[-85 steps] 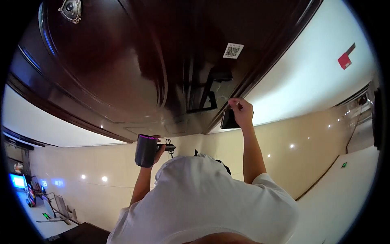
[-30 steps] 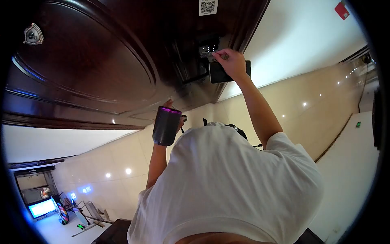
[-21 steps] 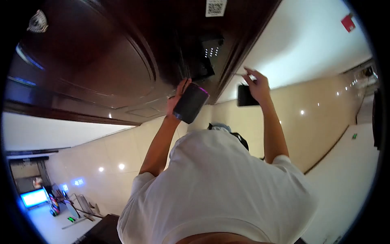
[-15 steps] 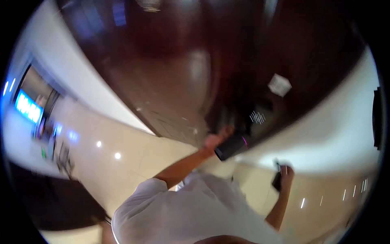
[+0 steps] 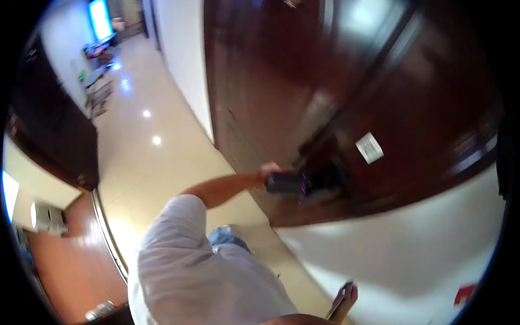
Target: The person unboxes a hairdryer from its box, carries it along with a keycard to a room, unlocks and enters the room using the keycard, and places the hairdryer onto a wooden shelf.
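At the centre of the head view, my left hand (image 5: 269, 170) is closed round a dark cylinder (image 5: 286, 183) with a purple-lit end; its fingers are mostly hidden. The cylinder is close in front of the black door lock (image 5: 330, 176) on a dark red-brown door (image 5: 271, 97). I cannot tell whether they touch. Low on the right, my right hand (image 5: 351, 295) grips a thin dark phone (image 5: 340, 299), seen nearly edge-on and blurred. A white code sticker (image 5: 369, 148) is on the door beside the lock.
A tiled corridor floor (image 5: 157, 168) runs to the upper left, towards a lit screen (image 5: 100, 20) and some chairs (image 5: 98, 86). On the left, a dark open door (image 5: 54, 108) stands by a room with a reddish-brown floor (image 5: 81, 271). A white wall (image 5: 379, 254) borders the door.
The view has swung left, bringing the side room into sight. My right hand has moved from beside the lock down and away with the phone. My left hand has come up to the lock with the cylinder.
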Available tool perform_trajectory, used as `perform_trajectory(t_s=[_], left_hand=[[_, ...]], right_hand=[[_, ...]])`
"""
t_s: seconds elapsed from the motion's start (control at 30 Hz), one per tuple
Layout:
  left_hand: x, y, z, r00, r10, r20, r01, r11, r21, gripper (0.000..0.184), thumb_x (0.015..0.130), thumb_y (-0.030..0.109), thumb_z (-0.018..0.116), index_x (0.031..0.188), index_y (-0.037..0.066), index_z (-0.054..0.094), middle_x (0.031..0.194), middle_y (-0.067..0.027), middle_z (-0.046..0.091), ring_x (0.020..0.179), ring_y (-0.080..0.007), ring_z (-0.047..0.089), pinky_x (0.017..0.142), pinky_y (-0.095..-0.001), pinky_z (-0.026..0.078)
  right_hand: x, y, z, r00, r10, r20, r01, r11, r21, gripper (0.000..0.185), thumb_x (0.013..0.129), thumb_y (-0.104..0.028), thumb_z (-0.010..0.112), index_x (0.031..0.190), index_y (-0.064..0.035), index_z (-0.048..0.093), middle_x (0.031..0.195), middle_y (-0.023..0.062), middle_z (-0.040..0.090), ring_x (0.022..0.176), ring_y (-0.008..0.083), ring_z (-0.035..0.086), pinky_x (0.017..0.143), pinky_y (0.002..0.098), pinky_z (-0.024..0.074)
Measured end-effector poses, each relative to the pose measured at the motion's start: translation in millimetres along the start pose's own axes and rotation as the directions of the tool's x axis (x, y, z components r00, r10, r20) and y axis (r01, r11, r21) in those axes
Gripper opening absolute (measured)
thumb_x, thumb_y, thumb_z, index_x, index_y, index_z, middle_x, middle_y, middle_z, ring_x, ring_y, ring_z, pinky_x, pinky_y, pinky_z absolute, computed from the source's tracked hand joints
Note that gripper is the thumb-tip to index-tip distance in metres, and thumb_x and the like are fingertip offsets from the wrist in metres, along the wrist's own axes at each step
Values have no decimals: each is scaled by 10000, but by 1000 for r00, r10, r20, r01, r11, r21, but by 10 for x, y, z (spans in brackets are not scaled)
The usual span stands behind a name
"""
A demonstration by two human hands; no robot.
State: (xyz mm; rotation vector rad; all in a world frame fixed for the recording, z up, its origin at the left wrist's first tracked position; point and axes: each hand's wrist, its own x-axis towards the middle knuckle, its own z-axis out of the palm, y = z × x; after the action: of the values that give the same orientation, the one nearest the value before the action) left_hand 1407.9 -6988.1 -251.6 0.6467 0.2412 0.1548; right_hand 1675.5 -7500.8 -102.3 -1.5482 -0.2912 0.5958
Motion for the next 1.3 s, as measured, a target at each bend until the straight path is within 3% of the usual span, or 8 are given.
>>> perform_trajectory(t_s=[0.13,0.27,0.4,0.6,0.8,0.93,1.03,1.3], left_hand=[[9,-163,216,986,146,82,-164,940,298,549,748,272,630,1278,147,565,1280,-93,579,1117,-306,577,898,-452,488],[327,-453,-227,952,186,245,-215,-167,962,392,778,423,681,1042,151,582,961,-28,617,888,-211,584,774,-371,489],[316,-529,172,968,218,-127,169,-183,969,310,829,381,649,1035,158,588,1012,-34,629,949,-202,582,820,-369,485],[397,-969,-135,977,119,-177,144,242,960,265,866,395,609,986,160,578,1004,-33,625,1010,-183,571,881,-366,475],[-247,-755,176,982,86,-166,185,-315,931,377,782,383,692,1060,166,559,985,-56,604,995,-244,557,870,-401,460],[-913,-683,413,747,495,443,-424,-159,892,674,664,297,799,1231,126,477,1140,-115,550,1044,-292,545,873,-408,458],[-1554,-605,958,888,456,60,115,-348,930,679,665,311,789,1252,104,518,1231,-149,543,1071,-295,559,827,-374,487],[-3410,-1664,2292,604,790,-106,471,-246,847,405,651,251,715,1003,65,643,1217,-175,612,635,-266,631,520,-338,468]], right_hand=[[-196,-100,-247,997,-26,71,39,982,-186,221,963,-246,534,890,-37,546,718,11,503,650,94,489,579,239,392],[-368,-140,-175,999,39,13,-36,978,-207,186,963,-217,532,926,-39,566,746,10,550,661,94,519,613,230,414],[-523,-186,-140,997,77,-11,-78,987,-139,169,966,-193,528,922,-36,573,749,8,559,664,91,533,612,234,421],[-628,-425,106,981,184,60,-179,980,-84,183,969,-232,522,955,-53,556,758,13,559,656,106,540,589,238,415],[-361,-174,253,963,46,266,-50,999,8,187,980,-226,508,979,-43,541,808,34,571,702,125,561,618,258,448],[-208,-174,285,913,91,398,-59,994,-93,261,991,-265,506,1008,-14,575,789,40,599,719,112,562,675,249,463],[-28,-76,398,875,94,474,-102,995,-10,252,982,-299,512,980,-54,571,745,29,588,674,98,536,603,227,403],[391,-2,611,678,152,719,-64,987,-148,249,995,-295,474,953,-64,558,749,18,569,679,98,515,645,237,415]])
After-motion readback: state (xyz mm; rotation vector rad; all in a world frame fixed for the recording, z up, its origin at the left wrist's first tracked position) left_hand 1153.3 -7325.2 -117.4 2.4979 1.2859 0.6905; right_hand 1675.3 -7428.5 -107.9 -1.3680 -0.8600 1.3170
